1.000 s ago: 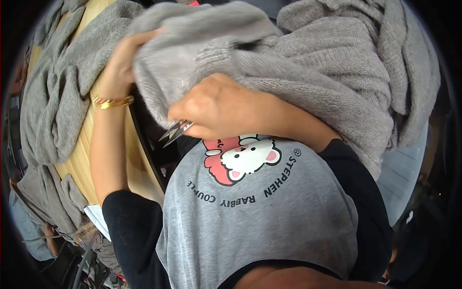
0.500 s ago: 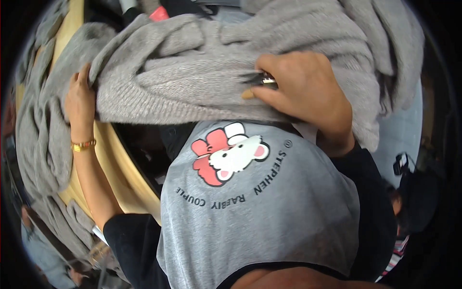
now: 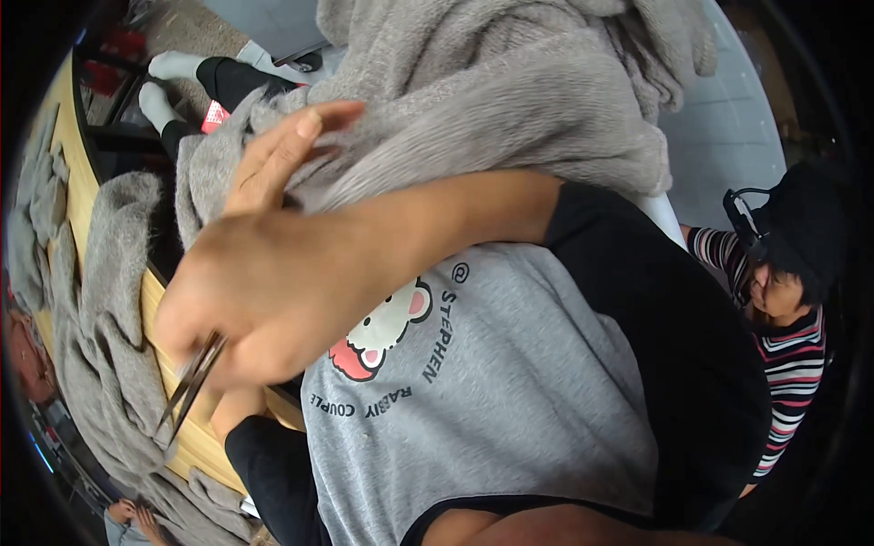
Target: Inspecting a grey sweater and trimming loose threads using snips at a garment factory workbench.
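My right hand (image 3: 246, 291) reaches across to the left, closed on a pair of dark thread snips (image 3: 194, 387). Their two narrow blades point down and left, with a small gap between them. Just beyond, my left hand (image 3: 282, 155) is partly hidden by the right hand and forearm. Its visible fingers stretch out to the right over the edge of a grey-beige knit garment (image 3: 510, 118), and I see nothing held in them. The garment lies heaped and folded in front of my body. Motion smears the right hand slightly.
A pale wooden tabletop (image 3: 182, 428) on the left carries more heaped grey knitwear (image 3: 109, 337). On the right, a person in a striped top (image 3: 792, 391) and dark cap is close to a grey-blue surface (image 3: 728, 118). Another person's legs in white socks (image 3: 177, 65) show at the far left.
My right hand has swung from the garment's middle far to the left with the snips. The left hand has come off the garment's left edge. The garment has shifted right, and the view has turned.
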A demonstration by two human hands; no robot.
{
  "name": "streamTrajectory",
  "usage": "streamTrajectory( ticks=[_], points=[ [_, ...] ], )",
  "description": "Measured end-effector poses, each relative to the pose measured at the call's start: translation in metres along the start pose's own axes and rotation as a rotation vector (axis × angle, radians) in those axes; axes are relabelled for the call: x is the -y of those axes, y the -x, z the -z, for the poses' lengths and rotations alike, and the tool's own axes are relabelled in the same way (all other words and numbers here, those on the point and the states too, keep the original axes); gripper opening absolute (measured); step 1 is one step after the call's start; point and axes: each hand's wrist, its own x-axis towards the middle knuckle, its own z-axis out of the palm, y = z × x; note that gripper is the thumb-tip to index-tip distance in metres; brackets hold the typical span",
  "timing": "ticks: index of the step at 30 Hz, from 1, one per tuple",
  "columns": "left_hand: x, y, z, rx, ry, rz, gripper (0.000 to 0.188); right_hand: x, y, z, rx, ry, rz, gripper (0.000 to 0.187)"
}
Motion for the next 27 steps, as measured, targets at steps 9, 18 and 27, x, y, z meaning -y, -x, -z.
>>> streamTrajectory(
  ticks=[9, 18, 27],
  points=[
    [-0.035, -0.049, -0.034, 0.574, 0.063, 0.046, 0.041, -0.026, -0.036, -0.078, 0.157, -0.999, -0.411, 0.031],
    [-0.027, 0.058, 0.058, -0.233, 0.673, 0.207, 0.048, -0.045, -0.016, -0.066, 0.206, -0.258, -0.178, 0.023],
    [0.063, 0.177, 0.181, -0.917, -0.230, 0.340, 0.042, -0.060, 0.007, 0.026, 0.298, -0.143, -0.340, 0.027]
  ],
)
